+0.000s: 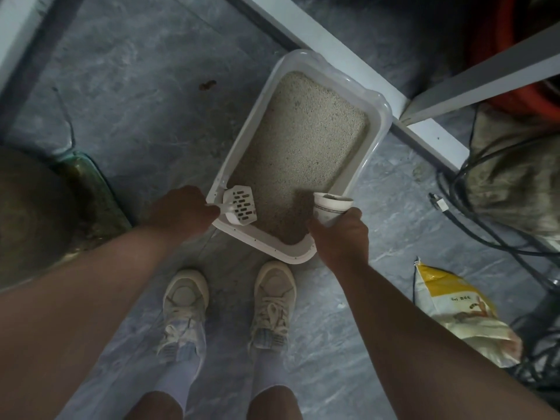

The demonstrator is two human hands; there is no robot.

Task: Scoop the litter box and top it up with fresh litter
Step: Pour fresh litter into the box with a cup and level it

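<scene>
A white litter box (382,115) filled with pale granular litter (303,137) lies on the grey floor in front of my feet. My left hand (181,209) grips the handle of a white slotted scoop (241,204), whose blade hovers over the box's near left corner. My right hand (341,234) holds a white paper cup (328,207) tilted over the near right part of the box, with dark material visible at its mouth. A yellow and white litter bag (454,313) lies on the floor to the right.
My two shoes (230,301) stand just behind the box. Black cables (472,207) and a cloth bundle lie at the right. A white frame leg (424,128) runs behind the box. A round dark object (27,213) sits at the left. A small dark clump (207,84) lies on the floor.
</scene>
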